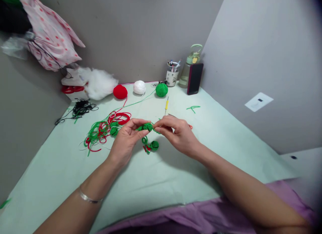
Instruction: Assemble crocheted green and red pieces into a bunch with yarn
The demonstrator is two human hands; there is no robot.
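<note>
A small green crocheted piece [147,127] sits pinched between the thumb and fingers of my left hand [128,136]. Just to its right, the fingertips of my right hand [176,131] are pressed together at the piece's edge, where a green strand shows; whether a needle is in them I cannot make out. Below the hands lies another green crocheted ball [155,145] with red and white bits beside it. A yellow-handled crochet hook [166,105] rests beyond my right hand. Under that hand, a thin metal tool with an orange-red end is mostly hidden.
Tangled green and red yarn [97,133] spreads at left, with black yarn [84,107] behind. Red [120,92], white [139,87] and green yarn balls [161,90] line the back near white stuffing [100,83]. A pen cup [172,74], bottle [185,73] and phone [195,79] stand at back right.
</note>
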